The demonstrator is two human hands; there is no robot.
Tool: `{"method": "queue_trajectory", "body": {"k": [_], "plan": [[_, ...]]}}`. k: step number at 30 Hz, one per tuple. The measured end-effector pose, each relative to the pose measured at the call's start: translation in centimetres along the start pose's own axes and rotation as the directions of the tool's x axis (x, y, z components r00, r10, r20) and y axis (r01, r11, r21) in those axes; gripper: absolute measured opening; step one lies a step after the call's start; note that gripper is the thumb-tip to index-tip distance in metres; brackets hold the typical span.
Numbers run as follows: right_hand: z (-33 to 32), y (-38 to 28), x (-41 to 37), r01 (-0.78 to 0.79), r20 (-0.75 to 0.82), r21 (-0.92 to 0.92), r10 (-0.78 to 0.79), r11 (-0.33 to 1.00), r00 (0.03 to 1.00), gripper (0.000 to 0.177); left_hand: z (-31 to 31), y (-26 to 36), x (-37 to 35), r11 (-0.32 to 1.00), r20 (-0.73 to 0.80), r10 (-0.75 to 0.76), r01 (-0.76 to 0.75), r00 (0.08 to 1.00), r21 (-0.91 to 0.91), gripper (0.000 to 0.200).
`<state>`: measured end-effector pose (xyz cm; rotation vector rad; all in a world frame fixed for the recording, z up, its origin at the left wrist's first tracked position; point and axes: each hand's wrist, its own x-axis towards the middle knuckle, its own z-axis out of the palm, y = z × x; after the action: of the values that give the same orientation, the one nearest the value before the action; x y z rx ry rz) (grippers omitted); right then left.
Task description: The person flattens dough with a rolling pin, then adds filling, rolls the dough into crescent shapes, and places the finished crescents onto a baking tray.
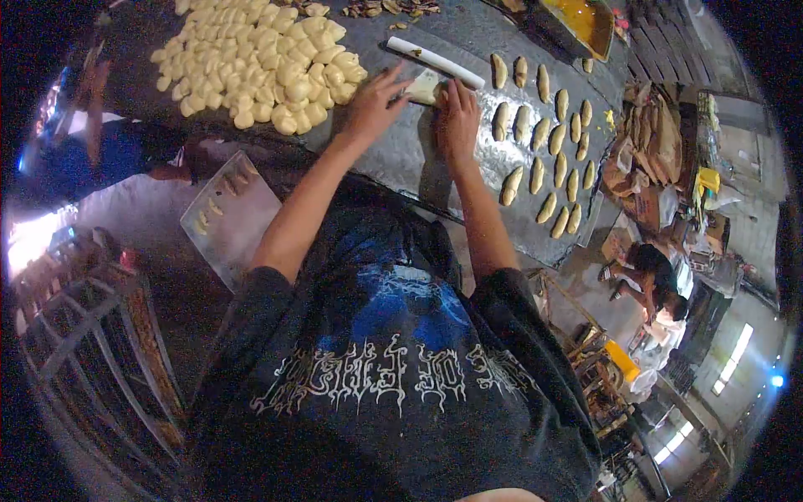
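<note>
OK, head view, using the white rolling pin [435,62] as reference. Pin lies slantwise on the dark table [389,171], nobody gripping it. Flat pale dough piece [425,87] is on the table just on the wearer's side of the pin, between the two hands.

Left hand [378,102]: near the pin's left half, fingers spread and loose, not wrapped around anything, fingertips by the dough's left edge. Right hand [458,115]: just below the pin's right end, fingers bent down at the dough's right edge. Can't tell whether it pinches the dough or only presses on it.

Left of the pin: big heap of dough lumps [268,63], pale yellow, piled on each other. Right of the pin: shaped rolls [541,134] in loose rows, each apart from the next or nearly so. Beyond the pin, far to its right: tray [559,27] with orange-yellow liquid. Beyond its left end: small brown bits [389,7], too small to identify.

Well left of the pin, lower than the table: flat board [226,238] with a few small pieces on it, plus someone in blue [100,163] by the table. Far right of the pin: brown sacks [648,146], and past the rolls a second person [657,272], bent low.
</note>
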<state>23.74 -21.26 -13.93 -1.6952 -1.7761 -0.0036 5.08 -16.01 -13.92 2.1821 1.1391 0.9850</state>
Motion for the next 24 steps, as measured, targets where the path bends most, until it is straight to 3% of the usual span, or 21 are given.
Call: {"method": "queue_trajectory", "body": {"k": [2, 3, 4, 5, 7, 11, 13, 21, 24], "plan": [[-1.0, -2.4, -1.6, -0.029, 0.012, 0.127, 0.027, 0.991, 1.000, 0.056, 1.0, 2.1, -2.0, 0.999, -0.013, -0.013, 0.013, 1.000, -0.035, 0.039], [-1.2, -2.7, -2.9, 0.009, 0.145, 0.113, -0.025, 0.994, 0.989, 0.061, 1.0, 3.5, -2.9, 0.998, 0.034, 0.027, -0.028, 0.999, 0.048, 0.043], [-1.3, -3.3, -3.4, 0.015, 0.183, 0.094, -0.032, 0.995, 0.983, 0.060, 0.9, 5.0, -3.9, 0.989, 0.088, 0.063, -0.074, 0.994, 0.126, 0.047], [-1.3, -3.8, -4.0, 0.017, 0.223, 0.074, -0.034, 0.997, 0.974, 0.059, 1.3, 5.8, -4.6, 0.999, 0.097, 0.034, -0.038, 0.995, 0.037, 0.051], [-0.9, -3.9, -4.2, -0.029, 0.307, 0.035, 0.017, 0.999, 0.952, 0.057, 1.6, 5.0, -4.4, 0.998, 0.186, 0.026, -0.037, 0.982, 0.054, 0.058], [-0.5, -3.7, -0.4, -0.115, 0.298, 0.013, 0.106, 0.993, 0.949, 0.055, 1.8, 3.2, -0.7, 0.988, 0.237, -0.009, -0.028, 0.971, 0.150, 0.060], [0.7, -2.0, 1.3, -0.059, 0.279, -0.057, 0.073, 0.997, 0.957, 0.054, 2.1, 1.7, 1.5, 0.977, 0.274, -0.035, -0.025, 0.961, 0.212, 0.061], [3.1, 3.4, 9.1, -0.143, 0.247, -0.269, 0.211, 0.953, 0.946, 0.068, 3.2, -2.8, 10.4, 0.944, 0.181, 0.031, -0.088, 0.983, 0.317, 0.065], [2.7, 4.4, 9.9, -0.091, 0.227, -0.328, 0.172, 0.940, 0.959, 0.068, 2.5, -3.5, 12.1, 0.972, 0.057, 0.083, -0.093, 0.995, 0.214, 0.065]]}}
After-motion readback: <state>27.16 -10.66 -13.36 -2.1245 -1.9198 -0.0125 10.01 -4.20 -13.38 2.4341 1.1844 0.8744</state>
